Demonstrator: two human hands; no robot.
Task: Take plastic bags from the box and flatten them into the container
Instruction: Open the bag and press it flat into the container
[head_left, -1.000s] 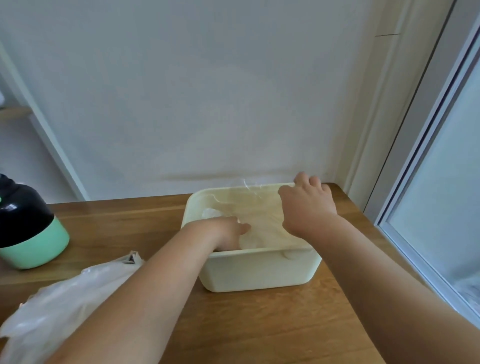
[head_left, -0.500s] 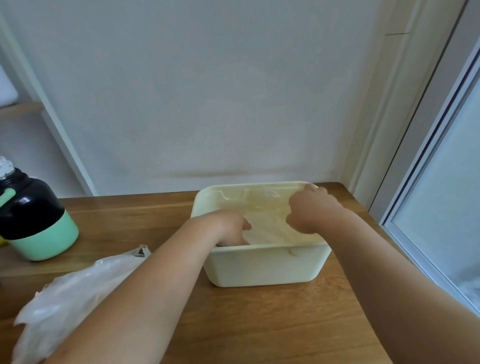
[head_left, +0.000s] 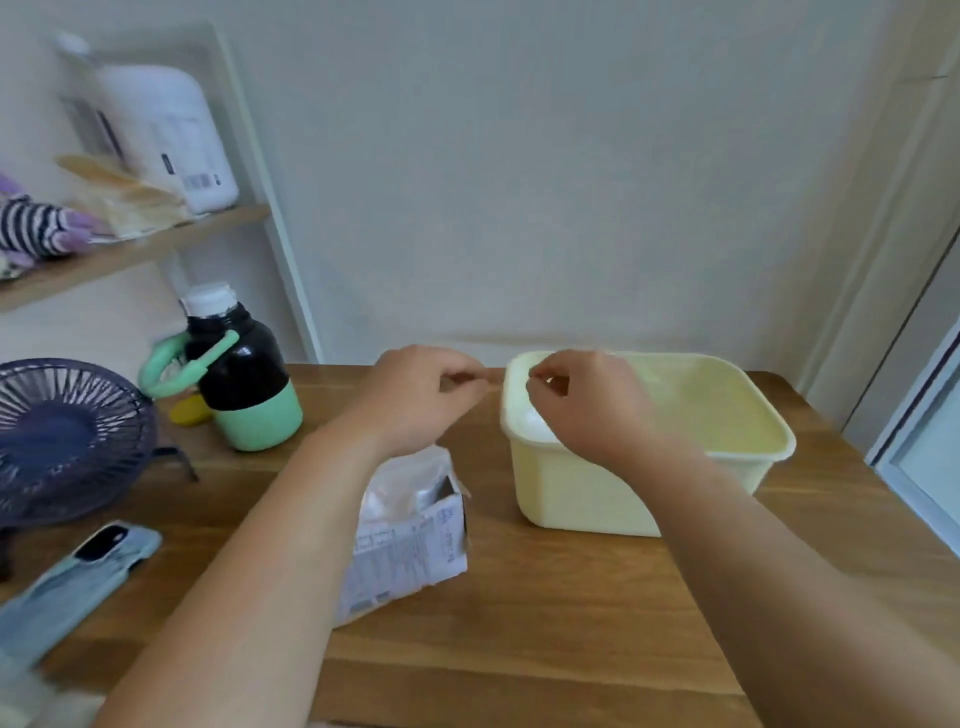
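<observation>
Left hand (head_left: 415, 397) and right hand (head_left: 584, 410) are pinch-curled beside the yellow container (head_left: 571, 493), contents can't tell; pulling plastic bags (head_left: 402, 483) from the light box (head_left: 410, 545) could drag extras or tip it.

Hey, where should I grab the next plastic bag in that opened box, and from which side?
Pinch the crumpled plastic film bulging from the torn top of the box, coming from above: the opening faces up and only that tuft clears the cardboard walls.
</observation>
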